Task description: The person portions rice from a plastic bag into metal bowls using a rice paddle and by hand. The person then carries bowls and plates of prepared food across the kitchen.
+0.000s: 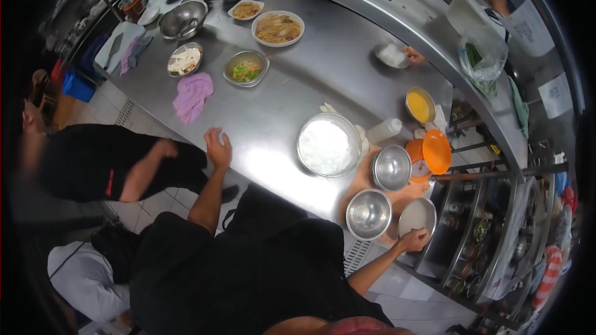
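Note:
My right hand is closed at the near rim of a metal bowl holding something pale and whitish. Beside that bowl are two shiny metal bowls, one nearer and one farther. Over the table's front edge, my left hand is loosely bent with its fingers apart, holding nothing. A pink cloth lies just beyond it. Between my hands, a large bowl with white contents stands on the steel table.
An orange container, a white squeeze bottle and a bowl of yellow liquid stand to the right. Noodle dishes and a dish of chopped vegetables sit farther back. A person in black is close on my left.

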`<act>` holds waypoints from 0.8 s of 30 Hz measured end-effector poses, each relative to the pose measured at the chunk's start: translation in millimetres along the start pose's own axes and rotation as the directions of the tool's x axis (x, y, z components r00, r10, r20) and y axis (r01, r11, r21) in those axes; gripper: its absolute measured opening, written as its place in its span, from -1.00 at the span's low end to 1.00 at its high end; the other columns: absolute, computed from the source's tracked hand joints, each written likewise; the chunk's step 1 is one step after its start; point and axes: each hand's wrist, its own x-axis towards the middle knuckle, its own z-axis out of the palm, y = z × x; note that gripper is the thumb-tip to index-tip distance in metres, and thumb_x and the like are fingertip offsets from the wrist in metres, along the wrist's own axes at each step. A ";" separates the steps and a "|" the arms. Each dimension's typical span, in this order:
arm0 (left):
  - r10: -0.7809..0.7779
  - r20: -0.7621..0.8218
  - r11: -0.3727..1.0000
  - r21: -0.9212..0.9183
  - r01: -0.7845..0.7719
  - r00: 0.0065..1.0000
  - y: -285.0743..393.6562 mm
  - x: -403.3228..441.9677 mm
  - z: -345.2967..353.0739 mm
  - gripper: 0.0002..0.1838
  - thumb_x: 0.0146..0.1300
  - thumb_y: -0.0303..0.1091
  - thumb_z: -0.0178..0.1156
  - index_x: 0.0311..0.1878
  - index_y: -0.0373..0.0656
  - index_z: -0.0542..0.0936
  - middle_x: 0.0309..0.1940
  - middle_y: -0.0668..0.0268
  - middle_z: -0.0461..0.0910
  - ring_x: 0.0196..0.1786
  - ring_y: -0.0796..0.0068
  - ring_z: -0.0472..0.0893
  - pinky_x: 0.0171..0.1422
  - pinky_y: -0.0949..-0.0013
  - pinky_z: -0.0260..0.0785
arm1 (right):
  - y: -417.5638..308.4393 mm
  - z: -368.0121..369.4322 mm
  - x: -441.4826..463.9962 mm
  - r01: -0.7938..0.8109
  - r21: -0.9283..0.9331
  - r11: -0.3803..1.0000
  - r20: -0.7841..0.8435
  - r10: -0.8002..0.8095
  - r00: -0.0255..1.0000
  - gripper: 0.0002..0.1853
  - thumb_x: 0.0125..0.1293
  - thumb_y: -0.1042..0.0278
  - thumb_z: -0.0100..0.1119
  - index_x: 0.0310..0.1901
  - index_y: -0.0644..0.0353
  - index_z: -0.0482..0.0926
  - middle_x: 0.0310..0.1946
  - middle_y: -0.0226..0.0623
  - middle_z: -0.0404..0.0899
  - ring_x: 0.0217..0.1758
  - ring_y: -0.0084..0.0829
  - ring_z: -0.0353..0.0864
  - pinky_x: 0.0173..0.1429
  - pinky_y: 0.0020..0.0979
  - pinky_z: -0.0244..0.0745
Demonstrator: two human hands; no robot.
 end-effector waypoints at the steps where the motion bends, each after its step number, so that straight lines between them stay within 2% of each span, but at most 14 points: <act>1: -0.012 -0.001 1.000 0.001 0.012 1.000 0.6 0.9 -0.5 -0.76 0.23 -0.38 0.12 -0.03 -0.13 0.50 0.09 0.12 0.38 0.12 0.04 0.46 0.16 0.16 0.36 | -6.2 -1.4 -1.9 -0.003 0.003 1.000 -0.061 0.004 0.998 -0.69 0.28 0.25 -0.07 -0.51 0.28 0.49 -0.63 -0.23 0.49 -0.56 -0.36 0.49 -0.39 -0.31 0.43; 2: -0.013 0.003 1.000 -0.003 0.013 1.000 1.2 1.6 -0.8 -0.76 0.23 -0.38 0.13 -0.02 -0.13 0.50 0.09 0.12 0.38 0.13 0.04 0.45 0.17 0.16 0.35 | -13.7 -2.0 -3.3 -0.003 0.008 1.000 -0.119 0.004 0.993 -0.69 0.28 0.25 -0.07 -0.51 0.27 0.49 -0.62 -0.25 0.49 -0.55 -0.38 0.49 -0.39 -0.33 0.42; 4: -0.036 -0.007 0.999 -0.004 0.036 0.999 3.2 0.5 -1.3 -0.75 0.23 -0.39 0.13 -0.02 -0.13 0.50 0.09 0.11 0.38 0.14 0.04 0.44 0.18 0.17 0.34 | -42.8 2.2 -10.5 0.000 0.053 0.999 -0.076 0.004 0.997 -0.70 0.29 0.28 -0.07 -0.51 0.27 0.49 -0.61 -0.29 0.49 -0.54 -0.42 0.46 -0.38 -0.36 0.38; 6: -0.034 -0.006 0.999 -0.031 0.034 0.999 4.7 3.1 -3.5 -0.77 0.24 -0.40 0.12 -0.03 -0.14 0.50 0.06 0.11 0.39 0.13 0.06 0.45 0.20 0.18 0.32 | -87.8 14.5 -27.3 0.132 0.257 0.957 -0.032 -0.128 0.991 -0.72 0.30 0.34 -0.09 -0.52 0.26 0.48 -0.62 -0.34 0.47 -0.53 -0.45 0.42 -0.36 -0.39 0.34; 9: -0.055 -0.003 0.996 -0.066 0.054 0.998 3.6 6.0 -4.2 -0.75 0.21 -0.44 0.15 -0.02 -0.15 0.50 0.04 0.12 0.41 0.14 0.07 0.45 0.20 0.20 0.32 | -146.4 57.0 -60.8 0.135 0.506 0.852 0.158 -0.245 0.956 -0.78 0.31 0.45 -0.12 -0.45 0.30 0.47 -0.57 -0.39 0.47 -0.48 -0.52 0.39 -0.34 -0.40 0.31; 11: -0.072 0.003 0.994 -0.087 0.072 0.997 3.6 6.0 -6.5 -0.73 0.20 -0.46 0.17 -0.01 -0.16 0.50 0.03 0.12 0.42 0.14 0.10 0.45 0.19 0.21 0.32 | -212.8 67.6 -91.0 0.254 0.396 0.883 0.359 -0.403 0.842 -0.82 0.29 0.51 -0.11 -0.40 0.33 0.49 -0.52 -0.36 0.51 -0.43 -0.53 0.44 -0.30 -0.43 0.36; 13: -0.075 0.005 0.991 -0.109 0.075 0.997 0.6 13.5 -6.8 -0.72 0.20 -0.48 0.18 -0.01 -0.17 0.50 0.02 0.13 0.43 0.14 0.13 0.46 0.19 0.22 0.33 | -259.5 111.2 -124.7 -0.017 0.629 0.777 0.538 -0.419 0.731 -0.85 0.32 0.49 -0.04 -0.36 0.32 0.50 -0.50 -0.35 0.52 -0.38 -0.53 0.50 -0.21 -0.48 0.43; 15: -0.180 0.028 0.963 -0.199 0.182 0.983 -5.8 21.0 -6.9 -0.71 0.22 -0.49 0.16 0.02 -0.22 0.48 0.01 0.13 0.44 0.08 0.17 0.51 0.18 0.21 0.34 | -304.7 154.6 -153.6 -0.201 0.639 0.743 0.714 -0.475 0.515 -0.83 0.37 0.40 0.04 -0.28 0.32 0.55 -0.43 -0.31 0.58 -0.27 -0.52 0.59 -0.11 -0.51 0.48; 16: -0.177 0.037 0.963 -0.200 0.181 0.983 -11.0 25.2 -7.9 -0.71 0.22 -0.49 0.16 0.02 -0.22 0.48 0.01 0.13 0.44 0.08 0.17 0.51 0.18 0.21 0.34 | -325.4 180.2 -170.1 -0.268 0.596 0.757 0.779 -0.464 0.421 -0.81 0.38 0.36 0.06 -0.22 0.33 0.56 -0.38 -0.27 0.61 -0.23 -0.50 0.61 -0.10 -0.50 0.49; 18: -0.224 -0.016 0.901 -0.384 0.201 0.974 -20.5 37.8 -5.9 -0.73 0.26 -0.54 0.15 0.03 -0.27 0.47 -0.04 0.18 0.49 -0.14 0.39 0.59 0.01 0.37 0.41 | -365.3 238.1 -204.6 -0.406 0.462 0.788 0.887 -0.412 0.210 -0.75 0.38 0.31 0.08 -0.10 0.34 0.55 -0.28 -0.18 0.64 -0.17 -0.45 0.65 -0.08 -0.48 0.52; 19: -0.225 -0.008 0.898 -0.389 0.204 0.974 -23.1 47.5 -6.2 -0.73 0.26 -0.54 0.15 0.03 -0.27 0.47 -0.04 0.18 0.49 -0.14 0.39 0.59 0.01 0.37 0.41 | -383.2 268.9 -221.5 -0.469 0.368 0.803 0.924 -0.372 0.090 -0.71 0.38 0.29 0.09 -0.02 0.35 0.53 -0.23 -0.14 0.65 -0.15 -0.42 0.66 -0.07 -0.46 0.53; 21: -0.313 0.085 0.819 -0.481 0.314 0.946 -24.9 66.7 -13.0 -0.72 0.28 -0.55 0.14 0.06 -0.29 0.44 -0.08 0.25 0.51 -0.24 0.52 0.58 -0.11 0.46 0.43 | -409.9 330.6 -253.1 -0.516 0.166 0.840 0.972 -0.229 -0.060 -0.56 0.36 0.21 0.12 0.14 0.34 0.40 -0.09 -0.06 0.59 -0.10 -0.33 0.65 -0.04 -0.38 0.56; 22: -0.318 0.085 0.813 -0.489 0.318 0.944 -28.0 80.1 -9.4 -0.72 0.28 -0.55 0.14 0.06 -0.29 0.44 -0.08 0.25 0.51 -0.24 0.52 0.58 -0.11 0.46 0.43 | -419.4 362.5 -265.5 -0.508 0.172 0.844 0.971 -0.232 -0.057 -0.56 0.36 0.21 0.12 0.14 0.34 0.40 -0.09 -0.06 0.59 -0.10 -0.33 0.65 -0.04 -0.38 0.56; 24: -0.333 0.140 0.664 -0.667 0.337 0.932 -35.6 103.3 -5.8 -0.69 0.30 -0.53 0.13 0.10 -0.28 0.40 -0.10 0.29 0.51 -0.28 0.57 0.57 -0.19 0.50 0.43 | -426.6 418.7 -290.9 -0.593 0.036 0.804 0.982 -0.138 -0.127 -0.43 0.34 0.13 0.14 0.23 0.35 0.26 0.03 0.04 0.49 -0.02 -0.24 0.61 -0.02 -0.30 0.57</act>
